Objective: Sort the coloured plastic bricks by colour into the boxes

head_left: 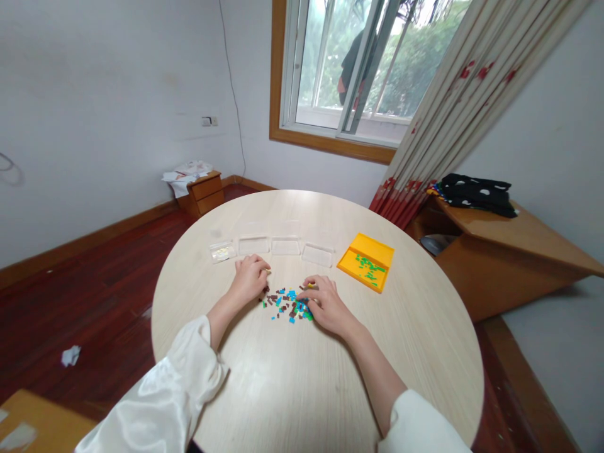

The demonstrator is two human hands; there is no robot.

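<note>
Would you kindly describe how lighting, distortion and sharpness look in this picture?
Head view, light: daylight washes out parts of the window, and the table has a pale sheen; head view, shape: the curtain slants, likely lens stretch; head view, sharpness: the small coloured pieces look soft, fine detail unreadable.

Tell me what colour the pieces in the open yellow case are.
The pieces in the yellow case are green, seen in the head view.
</note>
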